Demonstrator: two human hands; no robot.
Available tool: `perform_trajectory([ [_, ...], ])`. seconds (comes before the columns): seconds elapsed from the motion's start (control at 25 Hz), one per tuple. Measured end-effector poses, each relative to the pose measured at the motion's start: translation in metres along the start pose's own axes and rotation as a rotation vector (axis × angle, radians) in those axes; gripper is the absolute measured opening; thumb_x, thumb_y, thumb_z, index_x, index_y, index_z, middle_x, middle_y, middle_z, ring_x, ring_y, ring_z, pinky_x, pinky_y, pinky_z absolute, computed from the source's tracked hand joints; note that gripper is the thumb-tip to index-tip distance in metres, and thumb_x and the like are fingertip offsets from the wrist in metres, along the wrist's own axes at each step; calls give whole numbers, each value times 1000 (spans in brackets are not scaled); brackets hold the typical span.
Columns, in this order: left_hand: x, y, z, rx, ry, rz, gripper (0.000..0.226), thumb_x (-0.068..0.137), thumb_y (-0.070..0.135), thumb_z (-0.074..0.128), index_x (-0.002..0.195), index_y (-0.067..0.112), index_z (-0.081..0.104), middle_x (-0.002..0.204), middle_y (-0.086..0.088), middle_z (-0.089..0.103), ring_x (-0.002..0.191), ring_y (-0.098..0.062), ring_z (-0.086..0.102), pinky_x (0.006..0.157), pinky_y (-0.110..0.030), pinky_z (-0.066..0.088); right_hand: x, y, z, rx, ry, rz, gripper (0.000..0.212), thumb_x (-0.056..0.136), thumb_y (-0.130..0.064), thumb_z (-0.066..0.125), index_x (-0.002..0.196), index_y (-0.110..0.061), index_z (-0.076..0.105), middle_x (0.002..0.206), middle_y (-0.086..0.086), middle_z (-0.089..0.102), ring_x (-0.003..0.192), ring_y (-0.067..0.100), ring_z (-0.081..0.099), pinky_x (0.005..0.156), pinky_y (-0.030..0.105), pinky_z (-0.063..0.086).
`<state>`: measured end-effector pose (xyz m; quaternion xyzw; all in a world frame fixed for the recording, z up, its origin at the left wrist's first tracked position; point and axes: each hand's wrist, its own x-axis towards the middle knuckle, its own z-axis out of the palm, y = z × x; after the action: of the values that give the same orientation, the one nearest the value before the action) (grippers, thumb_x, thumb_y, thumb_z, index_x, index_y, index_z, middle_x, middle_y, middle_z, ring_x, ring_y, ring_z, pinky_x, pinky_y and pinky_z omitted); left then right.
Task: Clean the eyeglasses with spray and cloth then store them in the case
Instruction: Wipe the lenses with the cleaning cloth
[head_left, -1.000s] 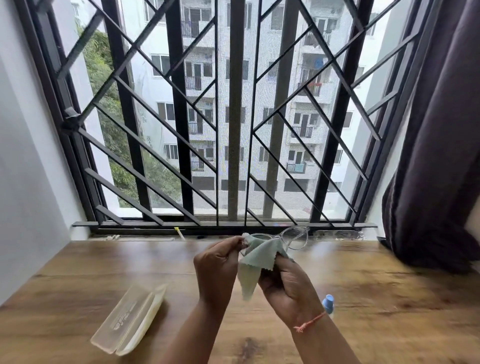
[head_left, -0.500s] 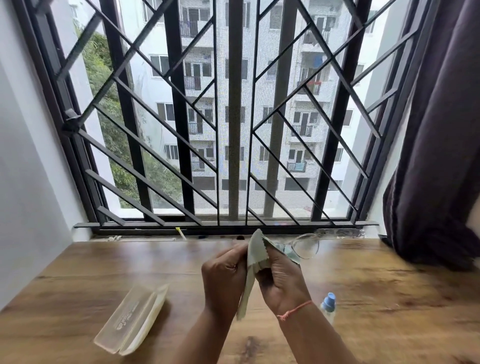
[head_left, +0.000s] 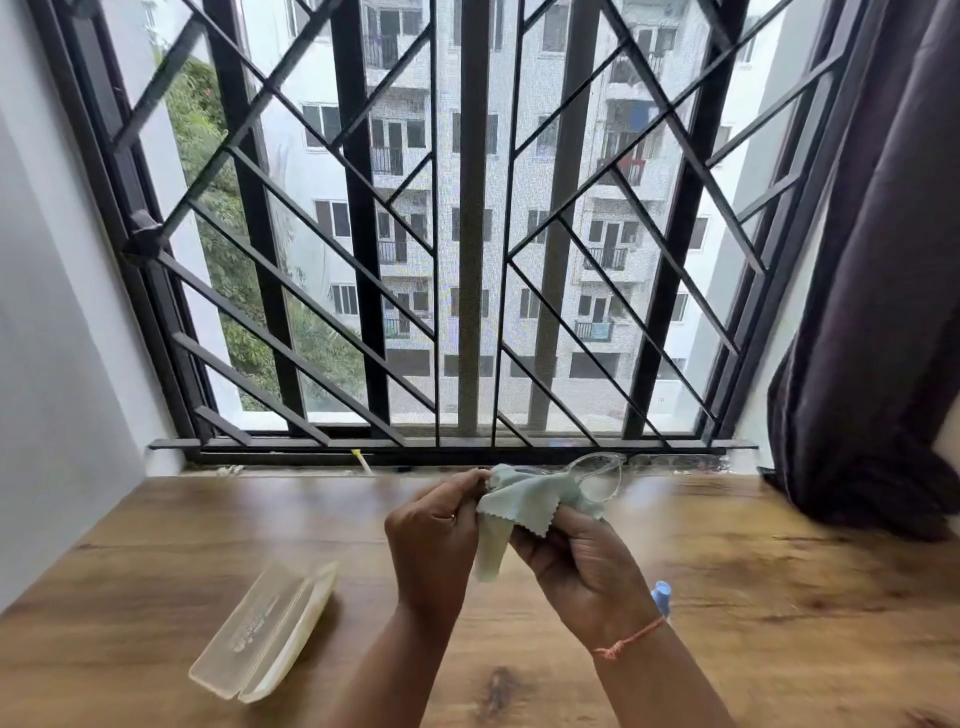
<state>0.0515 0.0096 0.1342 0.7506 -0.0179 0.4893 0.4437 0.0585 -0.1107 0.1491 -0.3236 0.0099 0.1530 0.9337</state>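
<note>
Clear-framed eyeglasses (head_left: 597, 475) are held up above the wooden table (head_left: 156, 561), near the window sill. A pale green cloth (head_left: 524, 501) with a zigzag edge is wrapped over their left lens. My left hand (head_left: 436, 540) pinches the glasses and cloth at the left end. My right hand (head_left: 576, 561) grips the cloth around the lens from below. The right lens sticks out bare. A translucent case (head_left: 265, 631) lies open on the table at the lower left. Behind my right wrist, only the blue cap of the spray bottle (head_left: 661, 595) shows.
A barred window (head_left: 472, 234) fills the wall behind the table. A dark curtain (head_left: 878, 286) hangs at the right, its bunched end reaching the table's far right corner. A white wall (head_left: 47, 364) borders the left side.
The cloth, folded upright half a second ago, is now spread over the left lens again. My hands and the glasses shifted slightly; case and bottle stay put.
</note>
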Motion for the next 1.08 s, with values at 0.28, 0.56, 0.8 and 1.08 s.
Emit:
perform_trajectory([
  [0.28,-12,-3,0,-24,-80,-5,19,64,1,71,79,12,76,75,7,71,75,4,61,66,1,41,0,19,6,-100,99,-16,29,64,26,47,66,4,66,60,14,65,53,21,65,48,25,55],
  [0.56,-9,4,-7,-26,-51,9,16,69,14,67,81,18,77,74,18,66,71,6,60,62,1,38,2,17,18,15,177,-56,12,60,-9,68,71,-4,66,57,10,67,49,19,65,44,27,53],
  [0.8,-10,0,-5,22,-1,-26,23,64,-4,69,78,12,77,72,2,73,77,3,61,67,4,38,1,3,10,45,158,-54,18,57,-4,64,75,-2,65,62,12,70,53,20,68,48,28,56],
  [1.08,-10,-3,-9,-9,13,-40,27,61,-11,77,77,12,76,74,15,67,76,8,62,66,1,41,-6,2,-3,9,93,-30,29,53,20,49,62,1,70,62,16,65,56,25,66,49,25,54],
])
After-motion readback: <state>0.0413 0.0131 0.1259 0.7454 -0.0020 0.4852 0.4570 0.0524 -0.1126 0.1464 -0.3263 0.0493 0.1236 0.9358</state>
